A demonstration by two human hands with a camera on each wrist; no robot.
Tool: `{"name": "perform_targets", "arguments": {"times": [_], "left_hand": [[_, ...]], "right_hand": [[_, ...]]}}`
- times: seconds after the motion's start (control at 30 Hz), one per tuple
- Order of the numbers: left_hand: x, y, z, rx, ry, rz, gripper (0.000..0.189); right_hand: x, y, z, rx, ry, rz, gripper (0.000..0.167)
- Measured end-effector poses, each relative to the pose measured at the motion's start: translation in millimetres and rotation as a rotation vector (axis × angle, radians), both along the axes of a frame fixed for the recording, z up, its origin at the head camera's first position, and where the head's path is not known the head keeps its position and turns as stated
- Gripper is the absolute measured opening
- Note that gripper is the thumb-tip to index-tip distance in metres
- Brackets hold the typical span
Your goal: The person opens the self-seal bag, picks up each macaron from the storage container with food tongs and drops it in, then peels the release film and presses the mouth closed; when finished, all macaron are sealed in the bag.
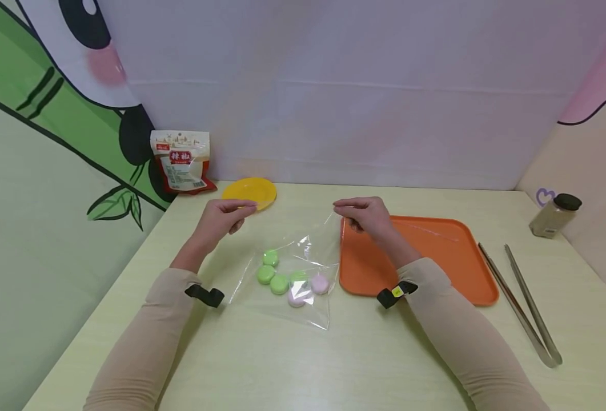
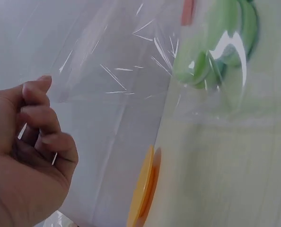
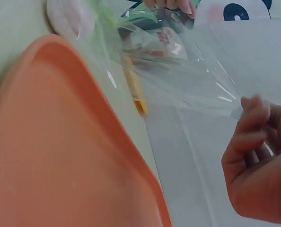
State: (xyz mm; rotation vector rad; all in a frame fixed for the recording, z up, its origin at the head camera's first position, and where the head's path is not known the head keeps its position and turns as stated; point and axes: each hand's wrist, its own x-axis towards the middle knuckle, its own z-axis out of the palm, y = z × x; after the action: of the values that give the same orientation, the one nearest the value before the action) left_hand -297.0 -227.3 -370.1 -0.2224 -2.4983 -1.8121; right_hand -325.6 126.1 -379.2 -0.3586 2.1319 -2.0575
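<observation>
A clear plastic bag hangs between the two hands, with several green macarons and two pale pink macarons gathered low inside it. My left hand pinches one upper corner of the bag between thumb and fingertips. Across from it, my right hand pinches the opposite upper corner. In the left wrist view the film stretches away from the left hand. In the right wrist view the bag's edge runs to the fingertips of the right hand.
An orange tray lies under and beyond the right forearm. Metal tongs and a black-capped jar are farther right. A yellow plate sits behind the left hand, next to a red and white food packet against the wall.
</observation>
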Motion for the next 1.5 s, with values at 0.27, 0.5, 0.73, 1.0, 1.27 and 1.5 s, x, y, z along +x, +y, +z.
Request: {"name": "perform_targets", "arguments": {"times": [0.27,0.5,0.73,1.0,1.27,1.5], "left_hand": [[-0.5,1.7,-0.7,0.346,-0.182,-0.066,0.051],[-1.2,-0.2,-0.1,0.514,-0.225,-0.126,0.031],[1.8,2.3,5.3,0.443,-0.196,-0.093,0.035],[2.6,3.9,6.6,0.214,-0.15,-0.039,0.041],[2.0,6.5,12.4,-0.125,-0.091,0.046,0.049],[8.7,13.8,19.1,-0.205,-0.082,0.109,0.038]], "right_hand": [[0.3,5.9,4.8,-0.1,-0.212,0.136,0.04],[-2.6,13.1,6.3,-0.178,-0.306,0.273,0.042],[-2.5,12.1,9.8,-0.177,-0.291,0.278,0.042],[1.4,5.7,7.4,-0.066,-0.204,0.165,0.038],[4.9,4.5,8.1,0.06,-0.108,0.126,0.038],[3.8,3.2,5.5,0.159,-0.05,0.06,0.036]]}}
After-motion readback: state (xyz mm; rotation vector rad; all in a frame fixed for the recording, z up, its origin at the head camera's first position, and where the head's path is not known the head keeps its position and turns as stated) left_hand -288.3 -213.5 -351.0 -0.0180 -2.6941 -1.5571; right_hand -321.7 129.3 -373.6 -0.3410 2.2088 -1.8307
